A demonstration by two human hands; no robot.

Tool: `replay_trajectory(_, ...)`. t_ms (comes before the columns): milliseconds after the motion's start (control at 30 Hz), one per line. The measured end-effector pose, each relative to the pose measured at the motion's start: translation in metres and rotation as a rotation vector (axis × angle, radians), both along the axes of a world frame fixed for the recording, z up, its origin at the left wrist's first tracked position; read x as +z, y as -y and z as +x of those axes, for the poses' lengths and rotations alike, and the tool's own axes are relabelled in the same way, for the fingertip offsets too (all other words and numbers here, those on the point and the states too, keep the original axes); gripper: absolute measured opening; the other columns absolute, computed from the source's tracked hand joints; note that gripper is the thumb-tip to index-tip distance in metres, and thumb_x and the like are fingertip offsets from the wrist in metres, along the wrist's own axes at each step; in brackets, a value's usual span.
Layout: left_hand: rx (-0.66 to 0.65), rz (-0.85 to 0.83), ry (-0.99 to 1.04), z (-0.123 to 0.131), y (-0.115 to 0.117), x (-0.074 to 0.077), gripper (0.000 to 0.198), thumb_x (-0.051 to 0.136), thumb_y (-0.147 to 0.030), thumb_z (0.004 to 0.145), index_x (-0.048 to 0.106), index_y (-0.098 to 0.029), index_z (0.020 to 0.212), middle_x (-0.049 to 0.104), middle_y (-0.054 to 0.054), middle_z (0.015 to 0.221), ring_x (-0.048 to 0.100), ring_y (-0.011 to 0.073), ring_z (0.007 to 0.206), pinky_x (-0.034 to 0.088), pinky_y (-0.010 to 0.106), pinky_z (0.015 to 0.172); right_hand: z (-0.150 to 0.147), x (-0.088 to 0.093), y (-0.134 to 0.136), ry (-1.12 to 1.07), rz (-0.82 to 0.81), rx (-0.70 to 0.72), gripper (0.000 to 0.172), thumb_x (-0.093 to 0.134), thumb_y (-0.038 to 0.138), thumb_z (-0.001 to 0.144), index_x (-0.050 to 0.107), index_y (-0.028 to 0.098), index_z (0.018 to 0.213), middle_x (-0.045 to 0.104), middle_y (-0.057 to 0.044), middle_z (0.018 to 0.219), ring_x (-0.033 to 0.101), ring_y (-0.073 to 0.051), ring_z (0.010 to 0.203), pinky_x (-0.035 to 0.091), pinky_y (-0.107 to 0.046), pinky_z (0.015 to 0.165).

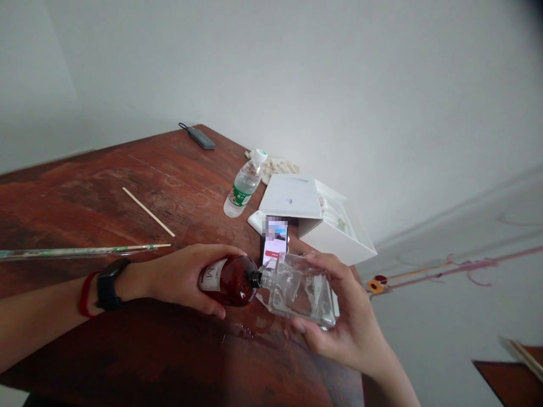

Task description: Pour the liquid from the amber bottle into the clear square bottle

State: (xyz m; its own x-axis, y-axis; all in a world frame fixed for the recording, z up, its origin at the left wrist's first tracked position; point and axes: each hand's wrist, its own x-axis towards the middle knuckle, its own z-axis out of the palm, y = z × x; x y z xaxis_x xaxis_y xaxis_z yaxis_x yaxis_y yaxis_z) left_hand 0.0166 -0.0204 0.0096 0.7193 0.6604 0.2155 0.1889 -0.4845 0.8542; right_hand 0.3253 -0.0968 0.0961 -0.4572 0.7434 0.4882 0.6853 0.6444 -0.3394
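My left hand [190,277] is wrapped round a dark red-brown bottle [240,281] with a pale label. That bottle lies tilted on its side, its black neck pointing right. Against this neck sits the mouth of a clear square bottle [301,291], which my right hand [345,314] grips by its body. The two necks meet end to end; whether one goes inside the other I cannot tell. Below them, a small puddle of clear liquid [244,332] wets the wooden table [169,345].
Behind my hands stand a water bottle [242,189] with a green label, a phone [275,240] with its screen lit, and a white box [292,195]. A loose chopstick [148,212] and a wrapped pair [85,251] lie left. A grey device [201,138] rests near the far corner.
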Motion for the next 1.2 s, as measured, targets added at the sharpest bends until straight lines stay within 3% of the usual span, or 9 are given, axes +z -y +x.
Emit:
replay_trajectory(733, -0.014, 0.004, -0.004, -0.0002, -0.0004, -0.002, 0.092, 0.1, -0.05, 0.07, 0.057, -0.029, 0.148, 0.073, 0.004, 0.14, 0.073, 0.0319, 0.123, 0.056, 0.038, 0.107, 0.0026, -0.0033, 0.0013, -0.004, 0.002, -0.006, 0.068, 0.078, 0.04, 0.083, 0.051, 0.028, 0.145, 0.07, -0.008, 0.128, 0.071, -0.03, 0.116, 0.058, -0.04, 0.092)
replay_trajectory(1200, -0.009, 0.014, -0.009, -0.0003, -0.0009, -0.0014, 0.091, 0.1, -0.048, 0.069, 0.059, -0.029, 0.147, 0.073, 0.005, 0.141, 0.073, 0.0328, 0.124, 0.055, 0.041, 0.11, 0.003, -0.0026, 0.0003, 0.001, 0.004, 0.017, 0.067, 0.079, 0.042, 0.085, 0.052, 0.028, 0.144, 0.07, -0.008, 0.125, 0.071, -0.028, 0.112, 0.058, -0.038, 0.092)
